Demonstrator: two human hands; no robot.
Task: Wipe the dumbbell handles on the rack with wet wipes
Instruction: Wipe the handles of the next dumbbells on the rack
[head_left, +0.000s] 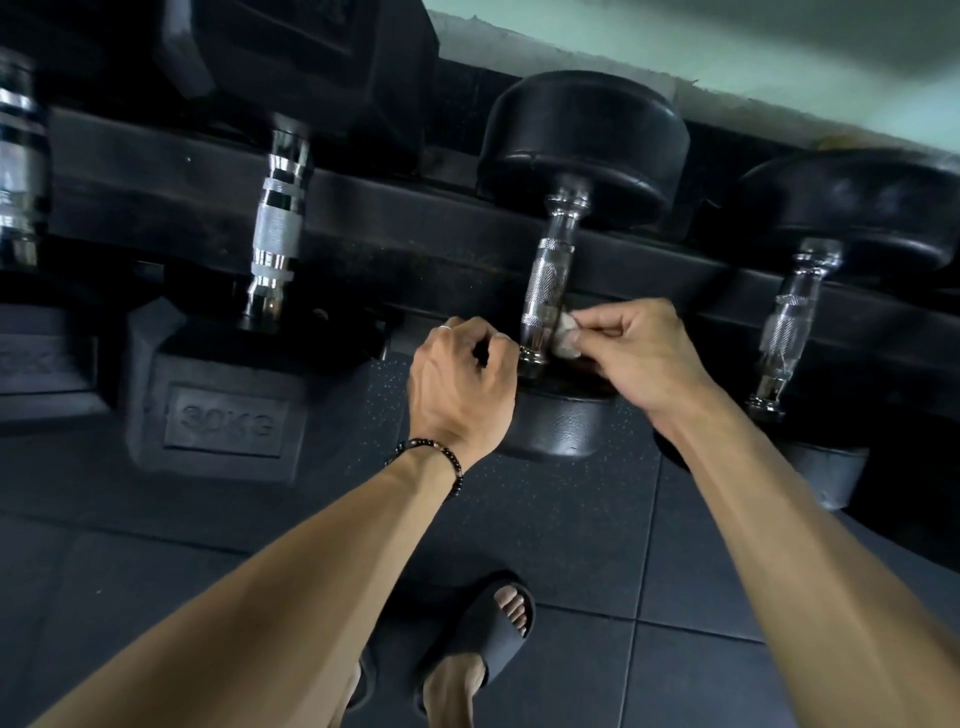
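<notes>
A round-headed black dumbbell lies across the black rack (415, 223), its chrome knurled handle (549, 275) at the centre of the view. My right hand (639, 353) pinches a small crumpled wet wipe (565, 339) against the lower right side of that handle. To the left of the handle's lower end, my left hand (462, 379) has its fingers curled, fingertips close to the chrome collar; whether they grip it is hidden. The near head (558, 423) of this dumbbell sits just below both hands.
A hex dumbbell marked 30KG (223, 415) with a chrome handle (275, 228) rests to the left, and another handle (18, 171) at the far left edge. A round dumbbell (789, 322) lies to the right. Dark floor tiles (571, 545) and my sandalled foot (488, 639) are below.
</notes>
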